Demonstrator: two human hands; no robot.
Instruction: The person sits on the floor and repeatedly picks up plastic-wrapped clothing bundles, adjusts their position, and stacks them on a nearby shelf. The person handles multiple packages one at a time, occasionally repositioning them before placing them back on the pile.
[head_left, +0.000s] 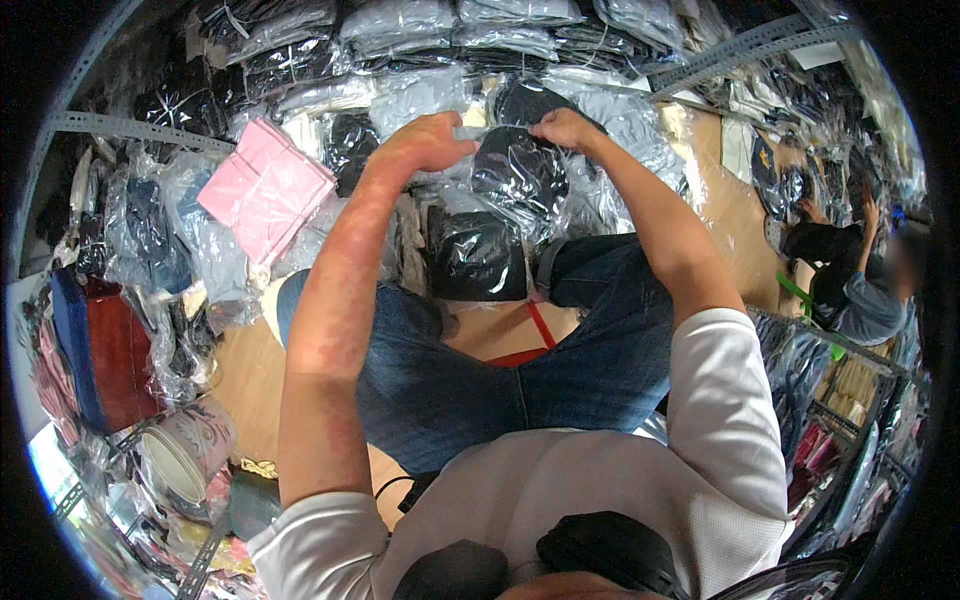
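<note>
My left hand is at the upper left edge of a black folded item in a clear plastic bag, its thumb and fingers apart; whether it pinches the film is unclear. At the bag's top right edge, my right hand has its fingers pinched together on the clear plastic. Behind lies a dark bagged item. Nearer my knees rests another black item in clear wrap. Grey bagged garments lie to the right of my right hand.
A pink folded bundle in plastic lies left. Stacked bagged garments line the back. Perforated metal shelf bars cross both upper sides. A white bucket stands lower left. Another person sits at the far right.
</note>
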